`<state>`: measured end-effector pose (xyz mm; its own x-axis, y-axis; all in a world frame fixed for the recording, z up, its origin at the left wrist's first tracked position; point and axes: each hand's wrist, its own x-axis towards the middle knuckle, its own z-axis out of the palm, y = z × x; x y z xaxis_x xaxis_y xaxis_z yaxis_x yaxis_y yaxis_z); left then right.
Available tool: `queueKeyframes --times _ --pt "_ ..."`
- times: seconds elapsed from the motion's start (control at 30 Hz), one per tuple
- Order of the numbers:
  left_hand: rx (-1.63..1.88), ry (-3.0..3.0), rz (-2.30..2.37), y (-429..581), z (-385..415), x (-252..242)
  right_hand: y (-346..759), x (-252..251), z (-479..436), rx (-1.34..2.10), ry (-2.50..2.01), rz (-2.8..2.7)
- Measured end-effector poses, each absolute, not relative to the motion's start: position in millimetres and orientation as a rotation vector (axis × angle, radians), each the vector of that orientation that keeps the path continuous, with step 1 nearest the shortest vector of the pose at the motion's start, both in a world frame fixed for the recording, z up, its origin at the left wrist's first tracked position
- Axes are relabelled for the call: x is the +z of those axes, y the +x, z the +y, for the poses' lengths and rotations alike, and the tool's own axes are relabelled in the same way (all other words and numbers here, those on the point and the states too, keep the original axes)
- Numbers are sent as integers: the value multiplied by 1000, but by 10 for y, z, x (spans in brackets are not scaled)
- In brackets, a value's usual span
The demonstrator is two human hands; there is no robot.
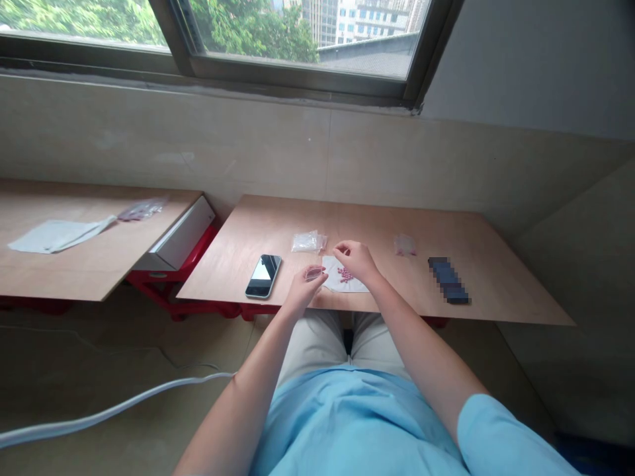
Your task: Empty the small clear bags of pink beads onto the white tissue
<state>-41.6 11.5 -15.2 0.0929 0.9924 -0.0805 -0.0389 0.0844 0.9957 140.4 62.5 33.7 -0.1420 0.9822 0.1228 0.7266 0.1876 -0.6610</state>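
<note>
My left hand [302, 287] is at the left edge of a white sheet [332, 281], its fingers closed on a small clear thing [313, 272] with a thin pale outline. Its exact kind is too small to make out. Above the sheet's upper part, my right hand [359, 262] has thumb and index finger pinched together. Whatever may be between those fingertips does not show. Below the right hand, a cluster of small pinkish-red beads [344, 274] lies on the sheet. The two hands are a short gap apart.
A phone [263, 276] lies left of my hands, with clear plastic bags [307, 241] behind them. To the right are a small bag with pink contents [405, 245] and a dark blurred object [449, 281]. Another table [59, 277] stands at left; a white cable [124, 404] crosses below.
</note>
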Motion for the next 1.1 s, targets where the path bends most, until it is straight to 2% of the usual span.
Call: queueKeyframes --times 0.13,0.43,0.73,0.93,1.1 --pt "1118 1125 1107 -410 148 -162 1541 90 739 655 -1825 -2022" --pt "1127 1123 1150 -422 209 -163 1424 -173 777 663 -1898 -2039" --pt "1042 1094 1138 -391 142 -119 1466 51 731 721 -1716 -1783" --pt "1043 1158 1094 -352 127 -106 1375 314 494 797 -1264 -1854" --pt "1102 1089 1040 -360 125 -93 1464 192 487 944 -1378 -1621"
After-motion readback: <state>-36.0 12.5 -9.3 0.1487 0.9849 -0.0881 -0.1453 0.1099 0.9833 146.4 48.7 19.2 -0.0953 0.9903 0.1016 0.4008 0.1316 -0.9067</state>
